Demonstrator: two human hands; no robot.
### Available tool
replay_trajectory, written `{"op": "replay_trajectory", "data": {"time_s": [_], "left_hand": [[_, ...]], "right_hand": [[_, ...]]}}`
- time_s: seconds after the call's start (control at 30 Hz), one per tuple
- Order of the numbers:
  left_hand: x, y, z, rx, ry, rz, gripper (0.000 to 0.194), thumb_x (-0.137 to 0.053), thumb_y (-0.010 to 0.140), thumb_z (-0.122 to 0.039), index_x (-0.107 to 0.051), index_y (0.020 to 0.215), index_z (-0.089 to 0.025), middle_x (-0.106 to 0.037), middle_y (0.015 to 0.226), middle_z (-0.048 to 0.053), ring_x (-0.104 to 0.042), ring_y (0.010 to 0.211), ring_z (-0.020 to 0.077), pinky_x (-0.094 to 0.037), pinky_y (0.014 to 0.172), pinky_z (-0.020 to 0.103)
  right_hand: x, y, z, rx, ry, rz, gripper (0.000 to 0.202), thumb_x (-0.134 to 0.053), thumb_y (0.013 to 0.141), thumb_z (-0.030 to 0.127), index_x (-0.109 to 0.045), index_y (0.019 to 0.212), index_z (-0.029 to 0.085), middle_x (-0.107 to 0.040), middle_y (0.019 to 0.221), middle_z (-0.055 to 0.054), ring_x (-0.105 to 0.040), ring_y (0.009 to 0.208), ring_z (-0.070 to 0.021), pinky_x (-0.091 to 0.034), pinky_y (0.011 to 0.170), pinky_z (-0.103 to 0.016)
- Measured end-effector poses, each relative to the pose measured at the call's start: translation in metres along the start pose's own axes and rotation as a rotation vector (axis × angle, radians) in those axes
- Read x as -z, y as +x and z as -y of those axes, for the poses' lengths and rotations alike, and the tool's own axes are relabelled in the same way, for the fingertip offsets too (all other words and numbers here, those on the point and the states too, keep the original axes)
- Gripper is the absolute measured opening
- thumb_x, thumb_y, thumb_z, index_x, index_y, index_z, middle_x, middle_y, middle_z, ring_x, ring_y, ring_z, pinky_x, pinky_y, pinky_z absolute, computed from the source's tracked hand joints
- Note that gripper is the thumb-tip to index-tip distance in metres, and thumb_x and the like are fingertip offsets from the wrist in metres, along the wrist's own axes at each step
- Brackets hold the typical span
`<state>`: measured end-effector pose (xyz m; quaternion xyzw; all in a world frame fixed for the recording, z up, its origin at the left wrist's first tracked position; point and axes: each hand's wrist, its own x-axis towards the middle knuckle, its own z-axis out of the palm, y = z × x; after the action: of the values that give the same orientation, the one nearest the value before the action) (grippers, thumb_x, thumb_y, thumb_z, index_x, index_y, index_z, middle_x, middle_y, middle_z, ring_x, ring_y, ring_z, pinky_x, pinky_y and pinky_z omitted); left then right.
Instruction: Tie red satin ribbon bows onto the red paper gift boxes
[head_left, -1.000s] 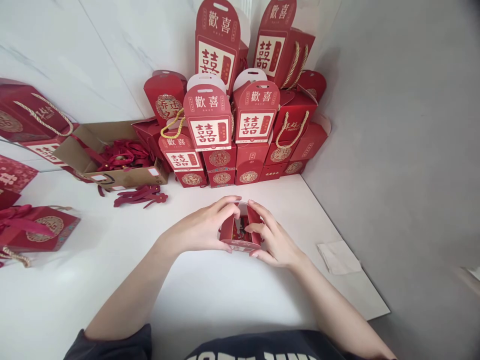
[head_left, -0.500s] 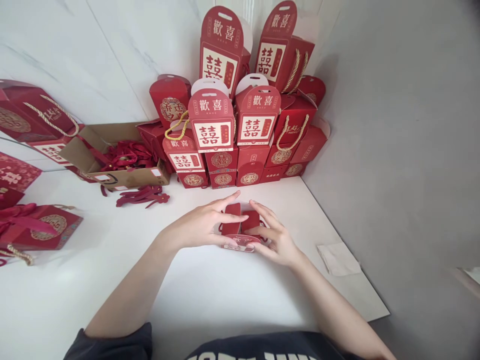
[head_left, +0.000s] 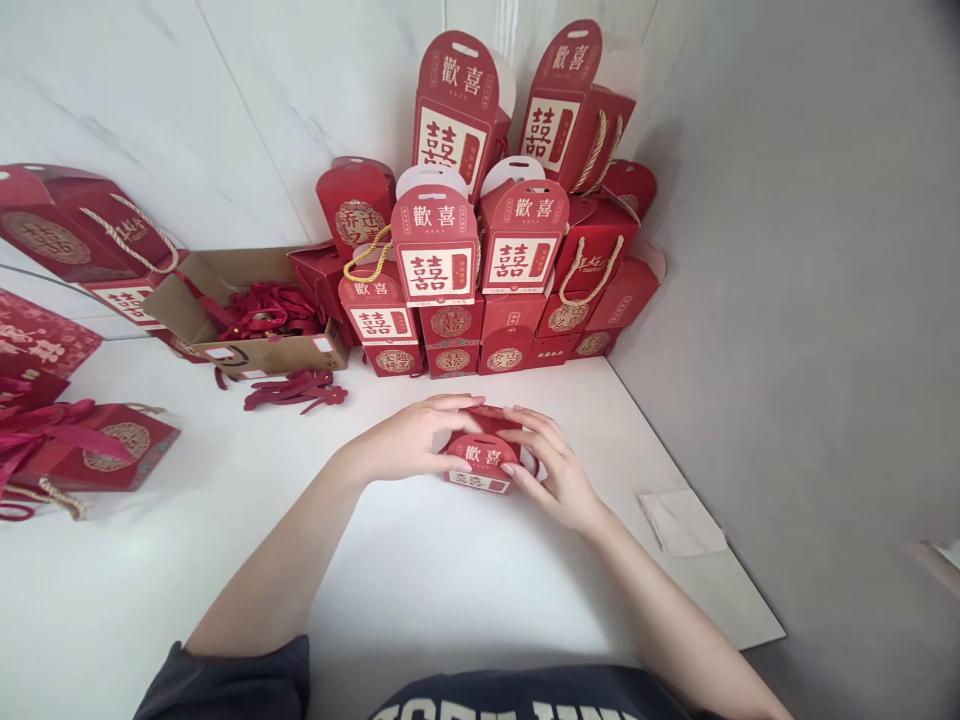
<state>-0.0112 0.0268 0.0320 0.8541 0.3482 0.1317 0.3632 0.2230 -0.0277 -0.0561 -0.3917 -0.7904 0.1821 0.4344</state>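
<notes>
A small red gift box (head_left: 480,462) with white characters stands on the white table in front of me. Its rounded front flap, with a handle slot, now leans up over the top. My left hand (head_left: 420,435) grips the box from the left, thumb on the front flap and fingers at the back. From the right, my right hand (head_left: 551,465) holds it the same way, thumb near the flap's right edge and fingers over the top. Dark red cord shows at the box's right side. The fingers partly hide the back flap.
Several red gift boxes (head_left: 450,325) are stacked against the wall. Left of them stands a cardboard box (head_left: 281,352) of red ribbons, with loose ribbon strips (head_left: 296,390) before it. More red boxes (head_left: 127,450) lie far left; a white napkin (head_left: 682,522) lies right.
The box's side flaps have folded down inward, and the front and back flaps have been pushed up toward each other. Both hands stay around the box. The view has shifted slightly left.
</notes>
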Motion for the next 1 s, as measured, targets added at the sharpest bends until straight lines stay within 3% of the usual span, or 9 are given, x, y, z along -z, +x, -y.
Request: {"op": "replay_trajectory", "data": {"time_s": [0.1,0.17,0.33,0.47,0.57,0.67,0.83,0.93,1.0], "left_hand": [[0.0,0.001,-0.001,0.084,-0.053,-0.014,0.065,-0.075,0.072,-0.034,-0.047,0.13,-0.028,-0.06,0.133,0.008,-0.057,0.122,0.0281,-0.047,0.098,0.041],[0.0,0.001,-0.003,0.093,-0.073,0.004,0.074,-0.074,0.073,-0.035,-0.038,0.138,-0.03,-0.063,0.13,0.007,-0.06,0.119,0.0273,-0.049,0.094,0.04],[0.0,0.001,0.004,-0.054,0.08,0.057,0.048,-0.064,0.084,-0.033,-0.055,0.131,-0.033,-0.062,0.132,0.001,-0.057,0.124,0.0223,-0.044,0.103,0.036],[-0.001,-0.001,0.01,-0.109,0.206,0.069,0.032,-0.058,0.088,-0.036,-0.067,0.119,-0.033,-0.058,0.137,0.0,-0.046,0.135,0.022,-0.037,0.111,0.037],[0.009,-0.005,0.01,-0.082,0.243,0.041,0.032,-0.057,0.089,-0.042,-0.069,0.116,-0.032,-0.062,0.132,0.0,-0.053,0.128,0.0223,-0.04,0.108,0.037],[0.034,-0.015,0.021,0.056,0.315,-0.211,0.031,-0.055,0.088,-0.045,-0.072,0.107,-0.028,-0.064,0.128,0.002,-0.06,0.116,0.023,-0.043,0.104,0.038],[0.091,-0.052,0.085,0.425,0.582,-0.978,0.026,-0.057,0.085,-0.041,-0.067,0.091,-0.018,-0.061,0.124,0.01,-0.053,0.12,0.0281,-0.035,0.108,0.043],[0.119,-0.078,0.132,0.55,0.523,-1.17,0.033,-0.052,0.089,-0.039,-0.061,0.105,-0.011,-0.047,0.138,0.015,-0.036,0.133,0.0314,-0.022,0.113,0.049],[0.133,-0.088,0.153,0.539,0.464,-1.13,0.037,-0.044,0.094,-0.036,-0.057,0.113,-0.006,-0.042,0.14,0.016,-0.027,0.137,0.0313,-0.016,0.114,0.052]], "right_hand": [[-0.003,0.0,0.0,-0.047,0.062,-0.014,0.046,-0.057,0.091,0.024,-0.044,0.135,0.024,-0.062,0.124,-0.01,-0.055,0.12,-0.0234,-0.048,0.101,-0.045],[-0.004,0.0,0.0,-0.021,0.035,0.022,0.04,-0.053,0.093,0.022,-0.049,0.133,0.026,-0.064,0.121,-0.008,-0.057,0.117,-0.0222,-0.048,0.101,-0.045],[-0.004,0.0,-0.001,0.009,-0.093,0.068,0.029,-0.045,0.097,0.024,-0.064,0.12,0.026,-0.05,0.143,-0.008,-0.042,0.136,-0.0255,-0.04,0.11,-0.05],[0.0,0.0,0.001,-0.001,-0.12,0.171,0.037,-0.049,0.096,0.035,-0.057,0.13,0.023,-0.039,0.152,-0.009,-0.026,0.145,-0.0277,-0.033,0.114,-0.052],[-0.001,0.0,0.007,0.047,-0.198,0.239,0.053,-0.056,0.09,0.046,-0.051,0.136,0.023,-0.038,0.153,-0.01,-0.026,0.145,-0.0307,-0.027,0.115,-0.057],[-0.007,-0.001,0.013,0.079,-0.278,0.271,0.06,-0.057,0.089,0.049,-0.045,0.142,0.025,-0.036,0.153,-0.01,-0.028,0.143,-0.0321,-0.027,0.114,-0.059],[-0.017,-0.002,0.013,0.106,-0.277,0.263,0.057,-0.055,0.091,0.043,-0.042,0.144,0.024,-0.034,0.154,-0.01,-0.027,0.143,-0.0311,-0.033,0.112,-0.056],[-0.019,-0.003,0.01,0.109,-0.258,0.251,0.055,-0.055,0.091,0.04,-0.043,0.143,0.025,-0.035,0.153,-0.01,-0.027,0.143,-0.0305,-0.035,0.112,-0.055],[-0.019,-0.003,0.008,0.108,-0.248,0.248,0.054,-0.055,0.091,0.039,-0.043,0.143,0.025,-0.035,0.153,-0.009,-0.026,0.144,-0.03,-0.036,0.112,-0.053]]}}
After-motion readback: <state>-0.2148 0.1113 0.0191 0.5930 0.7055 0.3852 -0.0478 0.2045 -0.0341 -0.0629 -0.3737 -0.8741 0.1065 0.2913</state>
